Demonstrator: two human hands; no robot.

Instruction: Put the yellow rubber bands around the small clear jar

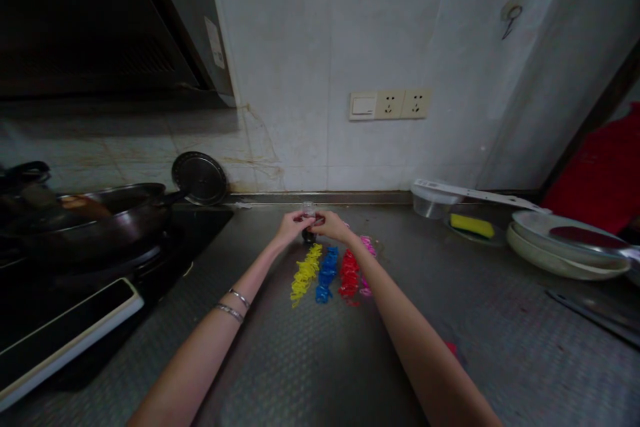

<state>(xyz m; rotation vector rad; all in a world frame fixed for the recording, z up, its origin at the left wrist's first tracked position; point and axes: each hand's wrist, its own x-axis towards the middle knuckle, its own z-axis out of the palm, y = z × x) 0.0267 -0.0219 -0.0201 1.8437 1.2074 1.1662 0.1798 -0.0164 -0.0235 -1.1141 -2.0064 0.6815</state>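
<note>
Near the back of the counter, my left hand (291,227) and my right hand (329,224) meet around a small jar (309,208), clear at the top and dark lower down. Fingers of both hands are closed on it from either side and hide its middle. In front of them lie loose rows of coloured bands that look like rubber bands: yellow bands (306,273), blue bands (327,273) and red bands (349,272). My right forearm partly covers the pink bands (369,245).
At left, a pan (115,213) sits on the stove beside a white-edged dark slab (75,337). A round dark lid (200,178) leans on the wall. Rightward are a clear tub (434,203), a yellow sponge (471,225), stacked bowls (560,257) and a knife-like dark blade (590,313).
</note>
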